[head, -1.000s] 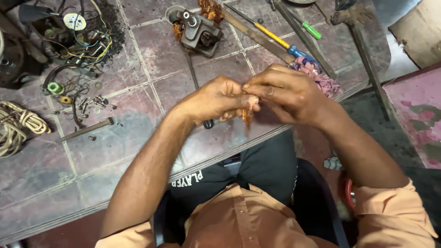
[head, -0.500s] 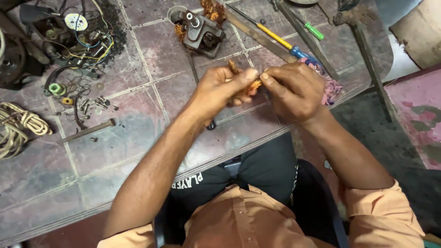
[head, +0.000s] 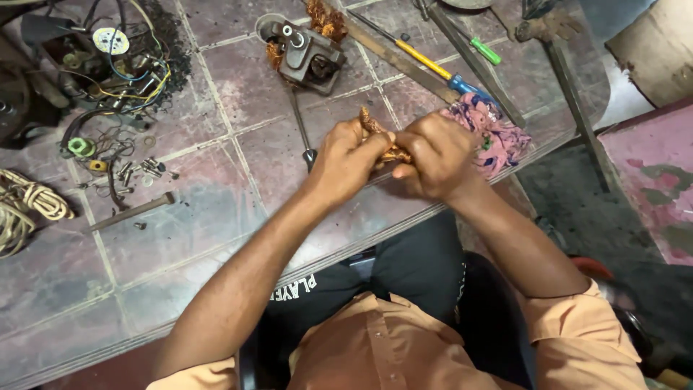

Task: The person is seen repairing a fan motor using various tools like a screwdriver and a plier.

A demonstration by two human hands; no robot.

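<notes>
Both of my hands are closed together on a small bundle of copper wire above the tiled worktop. My left hand pinches the bundle from the left, thumb on top. My right hand grips it from the right with curled fingers. Only the coppery ends of the wire show between the fingers; the rest is hidden in my hands. A grey metal motor part with copper windings lies just beyond my hands.
A patterned cloth lies right of my right hand. A yellow and blue screwdriver, a green-handled tool and metal bars lie at the back right. Tangled wires and small parts, loose screws and a rope coil are on the left.
My hands have shifted a little farther from my body and to the right over the worktop, still working the copper wire between them; the grip has turned slightly.
</notes>
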